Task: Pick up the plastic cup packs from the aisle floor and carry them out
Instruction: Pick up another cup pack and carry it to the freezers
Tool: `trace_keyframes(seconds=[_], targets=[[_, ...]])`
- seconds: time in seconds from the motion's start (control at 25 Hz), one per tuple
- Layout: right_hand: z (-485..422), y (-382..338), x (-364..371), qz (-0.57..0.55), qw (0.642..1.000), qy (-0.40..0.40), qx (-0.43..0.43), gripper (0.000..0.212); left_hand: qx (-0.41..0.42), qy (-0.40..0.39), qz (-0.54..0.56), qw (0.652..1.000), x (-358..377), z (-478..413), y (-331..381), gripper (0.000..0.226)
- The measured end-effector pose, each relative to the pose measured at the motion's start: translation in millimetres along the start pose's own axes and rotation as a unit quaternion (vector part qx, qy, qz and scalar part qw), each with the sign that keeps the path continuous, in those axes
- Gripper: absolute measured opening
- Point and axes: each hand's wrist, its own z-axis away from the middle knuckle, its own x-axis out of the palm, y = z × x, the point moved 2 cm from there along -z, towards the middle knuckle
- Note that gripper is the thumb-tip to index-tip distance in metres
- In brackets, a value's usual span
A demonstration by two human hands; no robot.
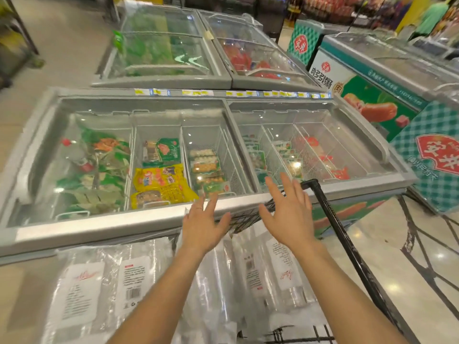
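Observation:
Several clear plastic cup packs with white labels lie below me. Two packs rest at the lower left; others are piled in a black wire cart. Both my hands hover above the piled packs, fingers spread, holding nothing. My left hand is over the middle of the pile, in front of the freezer's edge. My right hand is beside the cart's black rail. My forearms cover part of the pile.
A grey chest freezer with glass lids and frozen food packets stands right in front of the cart. More freezers stand behind and to the right. Glossy tiled floor lies on the right. A person in green stands far back right.

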Motion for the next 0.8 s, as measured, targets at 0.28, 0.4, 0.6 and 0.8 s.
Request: trace_keyframes(seconds=[0.28,0.4,0.6,0.8], targets=[[-16,-98,-41,-0.025,0.993,0.044,-0.109,0.067,-0.033,0.159,-0.146,0.976,-150,38,-39,0.089],[-14,-136,-57,-0.044,0.985,0.058,-0.159,0.067,-0.064,0.206,-0.198,0.956,-200,75,-47,0.085],[13,-212,-85,-0.100,0.957,0.064,-0.264,0.067,-0.138,0.279,-0.244,0.918,-268,163,-58,0.075],[69,-284,-103,-0.145,0.915,0.036,-0.375,0.067,-0.239,0.326,-0.263,0.876,-302,269,-62,0.074]])
